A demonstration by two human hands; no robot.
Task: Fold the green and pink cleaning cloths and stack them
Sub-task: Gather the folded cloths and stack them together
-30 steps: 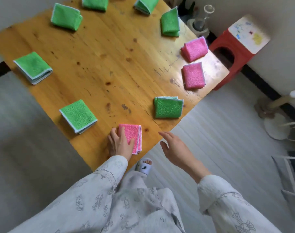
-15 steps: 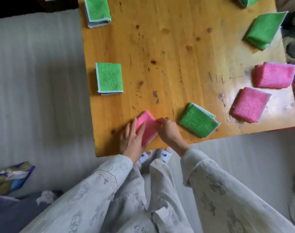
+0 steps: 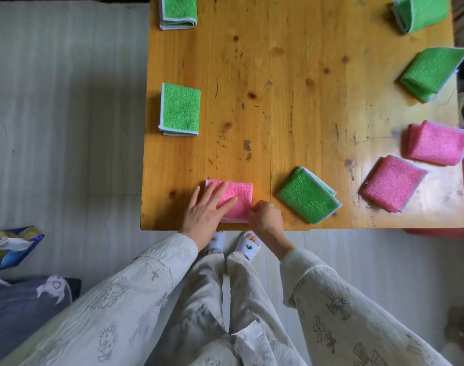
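Two hands meet on one folded pink cloth at the near edge of the wooden table. Left hand — fingers straight, spread flat — presses its left half. Right hand — fingers curled — pinches its near right corner. A folded green cloth lies just right, apart.

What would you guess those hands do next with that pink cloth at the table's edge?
Probably lift the pink cloth and carry it to a neighbouring cloth: the left hand lies flat on it, the right hand pinches its corner, and every cloth lies folded, none stacked.
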